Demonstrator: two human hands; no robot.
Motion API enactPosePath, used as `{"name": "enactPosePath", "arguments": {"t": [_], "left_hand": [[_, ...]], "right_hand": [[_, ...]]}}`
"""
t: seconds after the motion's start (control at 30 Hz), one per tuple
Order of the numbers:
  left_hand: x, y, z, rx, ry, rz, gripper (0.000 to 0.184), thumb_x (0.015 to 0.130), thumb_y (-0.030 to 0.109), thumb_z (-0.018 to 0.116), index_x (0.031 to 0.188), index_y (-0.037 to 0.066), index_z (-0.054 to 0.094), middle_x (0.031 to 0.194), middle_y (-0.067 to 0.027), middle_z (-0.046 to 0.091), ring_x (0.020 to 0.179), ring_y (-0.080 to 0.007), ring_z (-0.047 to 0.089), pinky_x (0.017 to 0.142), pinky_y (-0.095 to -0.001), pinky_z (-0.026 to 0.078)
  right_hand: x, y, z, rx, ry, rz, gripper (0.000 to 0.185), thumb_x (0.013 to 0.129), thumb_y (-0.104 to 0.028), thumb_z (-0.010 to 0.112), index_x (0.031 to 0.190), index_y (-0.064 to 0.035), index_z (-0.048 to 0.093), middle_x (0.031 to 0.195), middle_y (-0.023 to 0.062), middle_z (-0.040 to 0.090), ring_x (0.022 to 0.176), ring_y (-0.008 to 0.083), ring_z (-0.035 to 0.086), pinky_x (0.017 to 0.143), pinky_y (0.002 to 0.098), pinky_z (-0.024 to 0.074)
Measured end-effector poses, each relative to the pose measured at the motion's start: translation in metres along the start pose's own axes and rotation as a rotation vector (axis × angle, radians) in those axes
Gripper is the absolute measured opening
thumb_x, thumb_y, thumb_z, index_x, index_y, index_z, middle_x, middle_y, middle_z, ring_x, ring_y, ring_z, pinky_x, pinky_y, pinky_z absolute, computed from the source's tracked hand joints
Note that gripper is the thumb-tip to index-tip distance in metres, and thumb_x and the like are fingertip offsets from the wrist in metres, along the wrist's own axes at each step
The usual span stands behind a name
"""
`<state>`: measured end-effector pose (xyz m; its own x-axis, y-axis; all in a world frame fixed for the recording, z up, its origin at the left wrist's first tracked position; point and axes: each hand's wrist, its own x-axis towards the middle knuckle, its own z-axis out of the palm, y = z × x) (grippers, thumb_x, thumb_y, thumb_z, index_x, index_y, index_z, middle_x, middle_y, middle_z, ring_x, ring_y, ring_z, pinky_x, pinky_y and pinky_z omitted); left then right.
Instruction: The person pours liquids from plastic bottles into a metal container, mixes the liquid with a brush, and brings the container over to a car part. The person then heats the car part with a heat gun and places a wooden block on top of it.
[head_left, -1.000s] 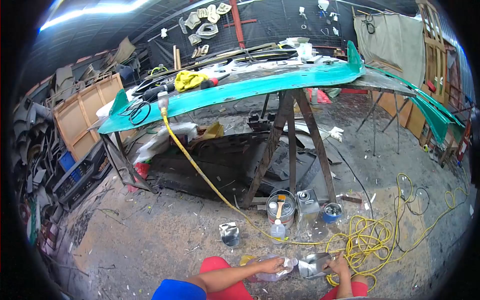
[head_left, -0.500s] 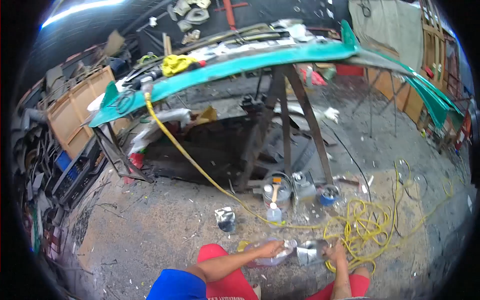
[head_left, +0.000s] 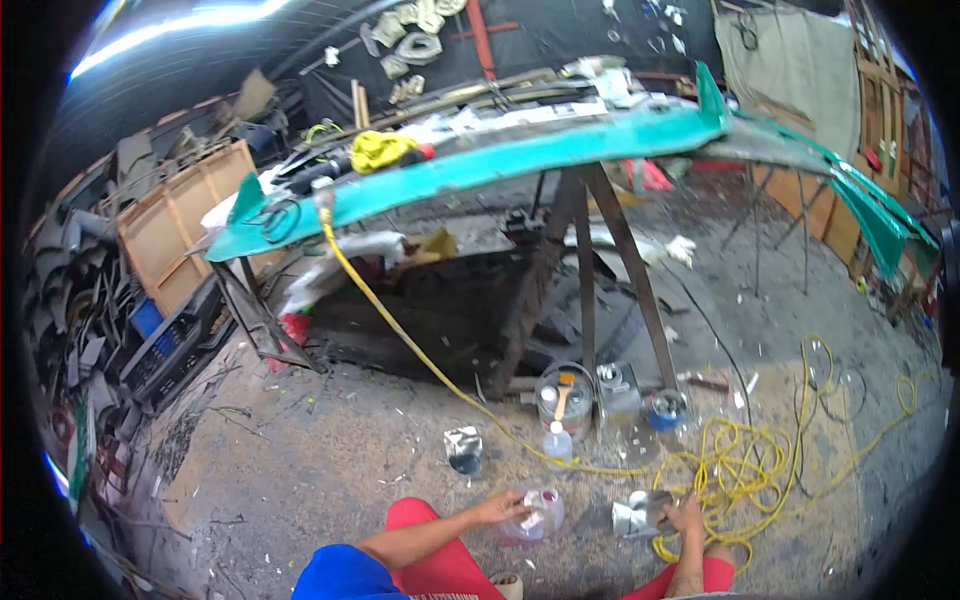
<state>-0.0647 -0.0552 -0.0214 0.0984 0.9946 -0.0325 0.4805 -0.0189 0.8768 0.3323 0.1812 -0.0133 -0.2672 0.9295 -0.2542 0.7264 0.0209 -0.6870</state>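
My left hand (head_left: 503, 508) is closed at the upper part of a clear plastic jug (head_left: 543, 527) with pinkish liquid in it, standing about upright between my knees. My right hand (head_left: 685, 516) grips a shiny silver can (head_left: 638, 514) by its right side, slightly above the floor or on it; I cannot tell which. What the can holds is not visible. Another open silver can (head_left: 463, 450) stands on the floor ahead to the left. A small clear bottle (head_left: 558, 445) with a white cap is farther ahead of the jug.
A tangled yellow hose (head_left: 735, 465) lies beside my right hand and runs up to the long teal panel (head_left: 470, 165) on metal stands. Ahead are a bucket (head_left: 575, 410) with a brush (head_left: 564, 395), a square metal tin (head_left: 619, 390) and a blue can (head_left: 664, 412).
The jug has gone from tilted toward the silver can to about upright, moving left with my left hand. My right hand and the can have shifted slightly right in view. The camera has turned a little.
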Motion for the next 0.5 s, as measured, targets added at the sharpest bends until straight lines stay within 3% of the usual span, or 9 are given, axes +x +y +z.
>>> {"name": "enactPosePath", "arguments": {"t": [0.1,0.2,0.3,0.37,0.4,0.43,0.47,0.5], "left_hand": [[-0.004,0.021,0.005,-0.114,0.016,-0.031,0.028,0.093,0.027,0.055,0.108,0.004,0.059,0.091,-0.0037,0.065,0.085,-0.0134,0.059,0.076,-0.0312,0.048],[-0.017,0.039,0.004,-0.132,-0.079,-0.276,0.041,0.091,0.032,0.058,0.124,0.007,0.055,0.116,-0.0080,0.061,0.107,-0.0160,0.054,0.094,-0.0322,0.041],[-0.025,0.022,0.012,0.027,-0.087,-0.130,0.045,0.090,0.033,0.059,0.127,0.008,0.053,0.116,-0.0089,0.062,0.106,-0.0181,0.056,0.094,-0.0334,0.041],[-0.031,0.013,0.001,-0.001,-0.061,-0.055,0.049,0.087,0.036,0.062,0.126,0.007,0.054,0.114,-0.0115,0.063,0.105,-0.0224,0.058,0.092,-0.0358,0.044],[-0.034,0.009,-0.007,-0.062,-0.094,-0.216,0.050,0.085,0.036,0.064,0.124,0.006,0.056,0.112,-0.0130,0.064,0.102,-0.0244,0.059,0.090,-0.0371,0.045],[-0.041,0.009,-0.011,-0.129,-0.127,-0.380,0.050,0.083,0.036,0.065,0.122,0.006,0.057,0.110,-0.0144,0.065,0.099,-0.0264,0.061,0.087,-0.0384,0.047],[-0.045,0.028,-0.028,0.351,-0.067,-0.397,0.048,0.080,0.035,0.066,0.116,0.004,0.060,0.103,-0.0160,0.067,0.091,-0.0279,0.064,0.082,-0.0390,0.049],[-0.049,0.048,-0.052,0.388,-0.091,-0.430,0.043,0.081,0.034,0.065,0.110,0.003,0.063,0.097,-0.0164,0.068,0.087,-0.0268,0.065,0.080,-0.0384,0.050]], "right_hand": [[0.036,0.062,0.039,0.055,0.060,-0.052,0.084,0.066,-0.039,0.075,0.124,0.0089,0.040,0.111,0.0314,0.058,0.105,0.0413,0.058,0.088,0.0413,0.0465],[0.037,0.067,0.041,0.131,0.046,-0.058,0.077,0.066,-0.036,0.076,0.118,0.0078,0.041,0.105,0.0298,0.059,0.098,0.0419,0.059,0.083,0.0424,0.0477],[0.009,0.034,0.030,0.078,0.095,-0.096,0.067,0.064,-0.033,0.077,0.108,0.0040,0.042,0.092,0.0253,0.059,0.090,0.0420,0.059,0.078,0.0435,0.0478],[0.001,0.038,0.042,0.151,0.174,-0.133,0.080,0.066,-0.027,0.077,0.123,0.0104,0.035,0.098,0.0246,0.061,0.089,0.0268,0.061,0.077,0.0366,0.0504],[0.000,0.040,0.040,0.196,0.036,-0.030,0.086,0.067,-0.025,0.075,0.130,0.0139,0.030,0.110,0.0263,0.057,0.096,0.0260,0.060,0.082,0.0343,0.0493],[0.004,0.051,0.049,0.191,0.029,-0.035,0.086,0.067,-0.025,0.075,0.130,0.0139,0.030,0.110,0.0263,0.057,0.096,0.0260,0.060,0.082,0.0343,0.0493],[0.014,0.070,0.064,0.277,0.051,-0.002,0.084,0.068,-0.024,0.075,0.129,0.0139,0.030,0.108,0.0248,0.058,0.095,0.0260,0.059,0.081,0.0339,0.0495],[0.021,0.080,0.071,0.364,0.075,0.030,0.082,0.069,-0.023,0.074,0.128,0.0140,0.031,0.107,0.0233,0.058,0.095,0.0260,0.059,0.080,0.0334,0.0496]]}}
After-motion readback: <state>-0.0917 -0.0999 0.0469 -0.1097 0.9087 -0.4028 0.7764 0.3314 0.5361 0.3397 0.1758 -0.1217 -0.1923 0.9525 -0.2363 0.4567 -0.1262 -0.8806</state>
